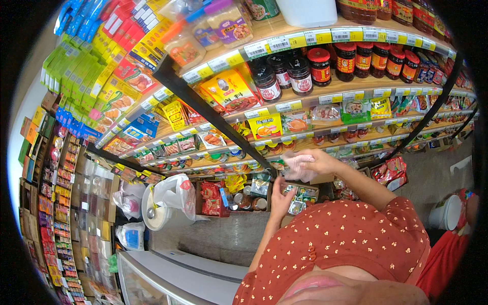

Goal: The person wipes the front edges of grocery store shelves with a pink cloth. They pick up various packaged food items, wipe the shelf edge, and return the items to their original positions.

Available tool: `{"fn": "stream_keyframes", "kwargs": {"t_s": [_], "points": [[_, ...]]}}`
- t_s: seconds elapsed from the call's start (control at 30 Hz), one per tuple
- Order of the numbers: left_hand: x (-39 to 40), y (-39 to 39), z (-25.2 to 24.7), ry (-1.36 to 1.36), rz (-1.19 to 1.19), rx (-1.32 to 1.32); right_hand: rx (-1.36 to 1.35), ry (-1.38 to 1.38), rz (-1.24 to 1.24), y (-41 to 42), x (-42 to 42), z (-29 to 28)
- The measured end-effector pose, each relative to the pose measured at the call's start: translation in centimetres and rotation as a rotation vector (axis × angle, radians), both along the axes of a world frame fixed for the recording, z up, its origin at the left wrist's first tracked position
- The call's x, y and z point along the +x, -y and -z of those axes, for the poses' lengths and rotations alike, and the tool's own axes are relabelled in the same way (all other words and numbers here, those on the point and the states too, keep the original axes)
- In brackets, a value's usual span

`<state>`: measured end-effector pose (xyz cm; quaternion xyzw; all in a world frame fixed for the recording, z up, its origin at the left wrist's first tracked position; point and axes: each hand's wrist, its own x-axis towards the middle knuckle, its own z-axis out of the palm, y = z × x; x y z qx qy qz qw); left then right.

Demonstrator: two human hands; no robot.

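A pale pink-and-white cloth (299, 166) is gripped in my right hand (321, 163), close to the lower shelves. My left hand (281, 197) hangs just below and left of it, fingers apart and nothing in them. Behind both hands rises a store shelf unit (335, 100) with wooden boards and price strips. On it stand red-lidded sauce jars (345, 61), dark-lidded jars (300, 76) and a yellow seasoning packet (265, 126). Under my left hand, a carton holds green-and-white packages (302, 196).
A black shelf post (213, 110) slants down towards my hands. Along the floor stand an open carton (237, 198) of jars and packets, a white tub (151, 209) with a metal scoop, and a chest freezer (183, 276). A white bucket (445, 213) is at right.
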<state>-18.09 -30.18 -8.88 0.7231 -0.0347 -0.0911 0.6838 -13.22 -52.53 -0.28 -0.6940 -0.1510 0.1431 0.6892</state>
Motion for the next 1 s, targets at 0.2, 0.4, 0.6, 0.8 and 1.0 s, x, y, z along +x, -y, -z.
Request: {"fn": "stream_keyframes", "kwargs": {"t_s": [0.2, 0.4, 0.6, 0.8, 1.0], "points": [[-0.1, -1.6, -4.4, -0.056, 0.121, -0.562, 0.156, -0.06, -0.285, -2.6, -3.0, -2.5], [-1.3, -3.3, -3.5, -0.175, 0.038, -0.638, 0.063, -0.178, -0.184, -2.6, -4.0, -0.3], [-1.0, -4.9, -4.2, -0.085, 0.011, -0.566, 0.204, -0.371, -0.141, -3.1, -5.9, -0.5], [-2.6, -4.5, -1.8, -0.257, -0.131, -0.349, 0.333, -0.372, -0.152, -5.8, -7.2, 0.4], [-4.5, -3.0, -2.8, -0.455, 0.005, -0.837, 0.255, -0.341, -0.284, -7.4, -8.0, 0.4]]}}
